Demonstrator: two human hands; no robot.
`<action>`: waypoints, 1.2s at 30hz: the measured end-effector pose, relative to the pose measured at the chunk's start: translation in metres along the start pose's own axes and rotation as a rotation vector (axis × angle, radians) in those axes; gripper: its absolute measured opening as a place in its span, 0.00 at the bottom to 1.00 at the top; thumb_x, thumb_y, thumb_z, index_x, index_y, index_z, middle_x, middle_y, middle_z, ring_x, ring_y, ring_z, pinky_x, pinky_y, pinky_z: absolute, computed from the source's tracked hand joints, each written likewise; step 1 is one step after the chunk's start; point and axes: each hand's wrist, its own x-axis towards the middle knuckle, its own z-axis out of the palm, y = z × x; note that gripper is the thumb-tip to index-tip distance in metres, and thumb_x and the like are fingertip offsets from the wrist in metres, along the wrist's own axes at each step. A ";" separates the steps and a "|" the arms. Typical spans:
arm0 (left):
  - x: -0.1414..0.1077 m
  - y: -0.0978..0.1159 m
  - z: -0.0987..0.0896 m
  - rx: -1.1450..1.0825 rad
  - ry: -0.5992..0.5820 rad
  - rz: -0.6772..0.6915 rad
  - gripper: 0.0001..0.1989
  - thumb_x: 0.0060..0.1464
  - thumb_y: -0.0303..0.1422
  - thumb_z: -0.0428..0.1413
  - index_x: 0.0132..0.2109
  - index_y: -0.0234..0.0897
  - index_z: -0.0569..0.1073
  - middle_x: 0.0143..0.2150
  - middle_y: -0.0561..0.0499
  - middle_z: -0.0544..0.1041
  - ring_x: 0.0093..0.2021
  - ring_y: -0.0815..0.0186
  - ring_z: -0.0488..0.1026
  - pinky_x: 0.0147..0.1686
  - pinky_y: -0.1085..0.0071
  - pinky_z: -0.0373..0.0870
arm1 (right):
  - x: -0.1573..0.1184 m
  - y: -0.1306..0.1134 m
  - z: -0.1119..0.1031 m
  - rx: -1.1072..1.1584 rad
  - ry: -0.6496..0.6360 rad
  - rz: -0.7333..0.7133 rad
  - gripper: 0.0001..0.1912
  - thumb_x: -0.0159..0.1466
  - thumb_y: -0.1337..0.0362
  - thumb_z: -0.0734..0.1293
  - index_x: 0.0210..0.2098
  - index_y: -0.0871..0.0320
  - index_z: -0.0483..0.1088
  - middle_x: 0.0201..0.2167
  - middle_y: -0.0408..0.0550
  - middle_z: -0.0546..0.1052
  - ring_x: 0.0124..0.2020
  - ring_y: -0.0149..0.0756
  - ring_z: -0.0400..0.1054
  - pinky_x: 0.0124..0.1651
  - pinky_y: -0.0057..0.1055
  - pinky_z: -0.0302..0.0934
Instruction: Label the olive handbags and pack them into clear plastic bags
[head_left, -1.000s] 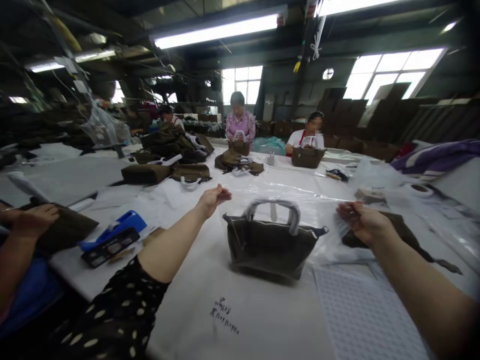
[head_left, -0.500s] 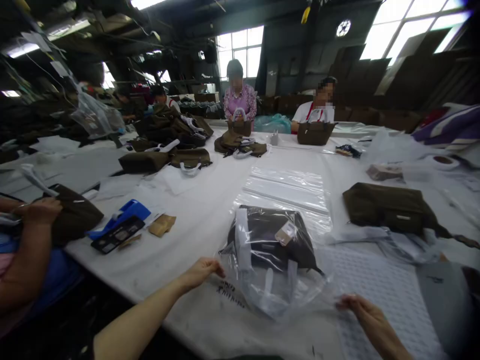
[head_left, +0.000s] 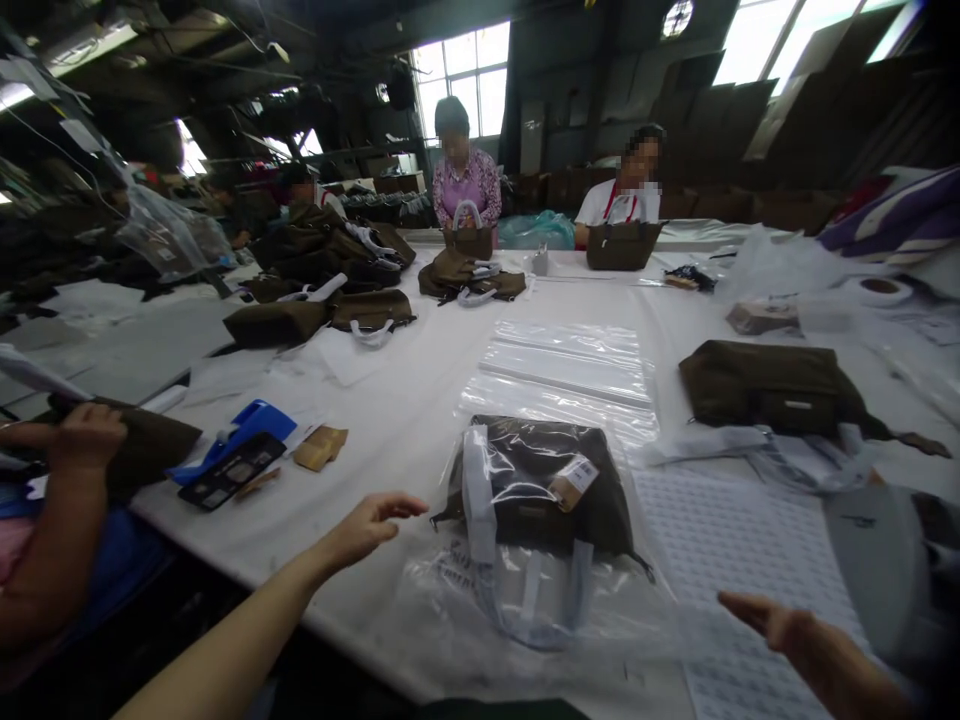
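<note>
A dark brown handbag (head_left: 540, 515) lies on the white table inside a clear plastic bag (head_left: 427, 595), whose loose end spreads toward me. The handbag's handles (head_left: 480, 490) are wrapped in pale film, and a brown tag with a white label (head_left: 576, 482) shows through the plastic. My left hand (head_left: 367, 525) hovers just left of the handbag, fingers stretched out, holding nothing. Off the plastic's right side, my right hand (head_left: 802, 635) is held above a patterned sheet (head_left: 757, 540), fingers extended and empty.
Flat clear plastic bags (head_left: 562, 370) lie beyond the handbag. Another brown bag (head_left: 780, 390) rests at right. A blue object (head_left: 251, 430), a black phone-like item (head_left: 232, 472) and brown paper (head_left: 321, 448) lie at left, near a co-worker's hand (head_left: 82, 440). Two people work across the table.
Both hands have let go of the plastic bag and moved outward, left and right. The plastic's near end has settled flatter on the table. The view has shifted slightly.
</note>
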 end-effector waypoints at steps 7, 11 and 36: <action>0.061 0.045 0.038 0.167 0.498 0.119 0.13 0.49 0.32 0.51 0.42 0.35 0.74 0.36 0.48 0.75 0.33 0.64 0.71 0.39 0.67 0.68 | 0.034 -0.081 0.058 -0.270 0.208 -0.319 0.24 0.48 0.46 0.69 0.40 0.53 0.73 0.45 0.51 0.75 0.44 0.49 0.70 0.48 0.44 0.65; 0.052 0.075 0.072 0.189 0.538 0.350 0.09 0.54 0.32 0.50 0.40 0.39 0.73 0.38 0.49 0.73 0.39 0.64 0.70 0.40 0.70 0.67 | 0.020 -0.068 0.059 -0.304 0.386 -0.378 0.20 0.50 0.47 0.69 0.37 0.52 0.73 0.43 0.48 0.75 0.47 0.47 0.68 0.53 0.43 0.61; 0.184 0.163 0.322 0.102 -0.123 0.196 0.16 0.53 0.33 0.51 0.49 0.31 0.70 0.44 0.43 0.76 0.41 0.63 0.73 0.43 0.69 0.69 | -0.109 0.086 -0.009 -0.280 0.989 -0.134 0.14 0.59 0.52 0.63 0.35 0.55 0.70 0.37 0.49 0.74 0.41 0.43 0.68 0.47 0.38 0.61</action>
